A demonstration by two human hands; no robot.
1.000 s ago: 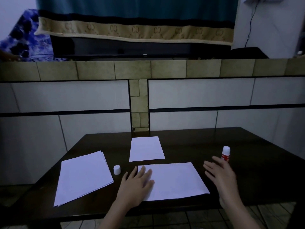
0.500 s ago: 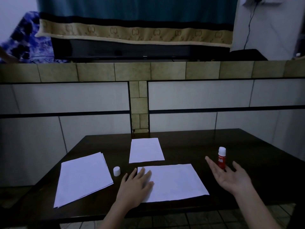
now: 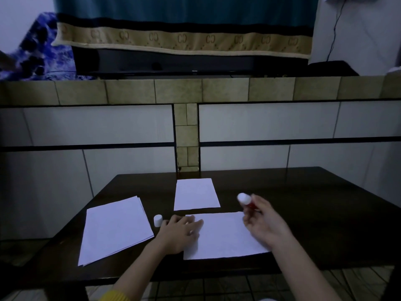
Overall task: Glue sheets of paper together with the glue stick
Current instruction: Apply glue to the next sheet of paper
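A white sheet of paper [image 3: 225, 237] lies near the front edge of the dark table [image 3: 314, 213]. My left hand [image 3: 180, 232] rests flat on its left edge, fingers straight. My right hand [image 3: 263, 222] holds the red glue stick [image 3: 246, 200] above the sheet's far right corner, the white tip pointing up and left. The glue stick's white cap [image 3: 158, 220] stands on the table left of my left hand. A smaller sheet [image 3: 195, 194] lies behind. A stack of sheets [image 3: 115, 229] lies to the left.
The table stands against a tiled half wall [image 3: 186, 131]. Its front edge runs just below the near sheet. Tiled floor [image 3: 217, 287] shows under the table.
My right hand has taken the glue stick off the table at the right and lifted it toward the near sheet. My left hand has stayed on the sheet.
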